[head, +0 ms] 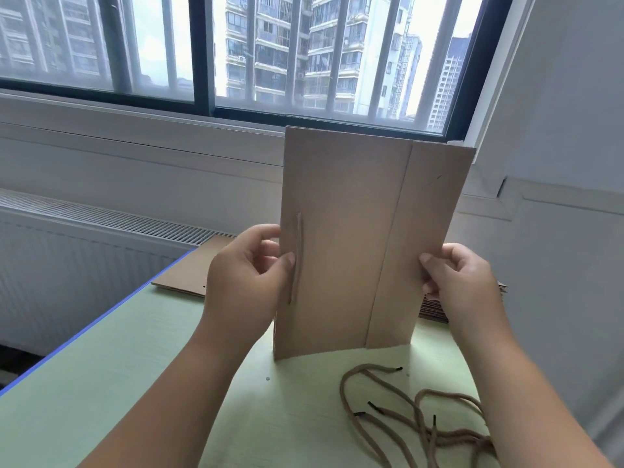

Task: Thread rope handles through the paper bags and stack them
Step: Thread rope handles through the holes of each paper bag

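Loose ropes (466,437) are the closest thing to me, a tangle with dark tips lying on the table (101,383) below my right hand (462,282) and a bit to my side of it. My left hand (243,275) is well apart from them, so if another rope needs picking up, I reckon the right hand should do it.

Both hands are on the paper bag (347,231). It's folded flat and standing on end between them, with its lower edge touching the table and its long side pointing up, leaning slightly to the right. My left hand pinches the left edge, thumb on the face toward me and fingers curled round the back. The right hand does the same on the right edge, thumb in front and fingers behind.

What matters most for the next move is the short stretch of rope (298,258) that's already on the bag. It runs up and down along the long side, just beside my left thumb and almost touching it. So the left hand is the one placed to feed or tug it, while the right hand just steadies the bag. I can't make out the holes on this bag from here.

Beyond my right hand there's a stack of bags (435,310), and beyond my left hand more flat bags (184,275). Putting this one on a stack probably means tipping it away from me and laying it flat.
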### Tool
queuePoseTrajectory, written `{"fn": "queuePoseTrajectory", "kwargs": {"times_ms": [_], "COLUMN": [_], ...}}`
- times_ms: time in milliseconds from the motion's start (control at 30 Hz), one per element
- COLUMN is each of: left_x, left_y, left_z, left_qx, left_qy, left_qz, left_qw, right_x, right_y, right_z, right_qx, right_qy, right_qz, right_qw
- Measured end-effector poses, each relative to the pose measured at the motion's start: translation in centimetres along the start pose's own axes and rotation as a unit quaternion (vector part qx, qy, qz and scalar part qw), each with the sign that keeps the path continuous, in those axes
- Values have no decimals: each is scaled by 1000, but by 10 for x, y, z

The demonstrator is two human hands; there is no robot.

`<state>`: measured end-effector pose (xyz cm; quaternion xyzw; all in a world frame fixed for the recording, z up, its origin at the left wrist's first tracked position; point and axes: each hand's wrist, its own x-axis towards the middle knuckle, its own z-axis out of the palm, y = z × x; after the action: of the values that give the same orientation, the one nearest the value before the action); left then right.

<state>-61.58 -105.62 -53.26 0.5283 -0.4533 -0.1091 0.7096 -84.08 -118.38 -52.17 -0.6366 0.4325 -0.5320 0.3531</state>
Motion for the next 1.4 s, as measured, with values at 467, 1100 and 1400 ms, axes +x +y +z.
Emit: {"fn": "queuePoseTrajectory", "kwargs": {"times_ms": [467,1100,1400], "left_x": [8,10,9], "left_y": [-12,21,47], "left_z": [-5,-2,-7], "left_qx": [35,-112,144], "left_qy": [-36,-38,6], "left_qz": [-32,29,262], "left_qw": [998,993,954], "right_x": [-3,-5,-9], "right_y": [3,-34,-21], "right_z": [-3,-32,-46], "right_qx": [92,185,156], "right_qy": [-11,2,68], "right_qz": [-32,-101,-9], "right_qw": [995,978,985]}}
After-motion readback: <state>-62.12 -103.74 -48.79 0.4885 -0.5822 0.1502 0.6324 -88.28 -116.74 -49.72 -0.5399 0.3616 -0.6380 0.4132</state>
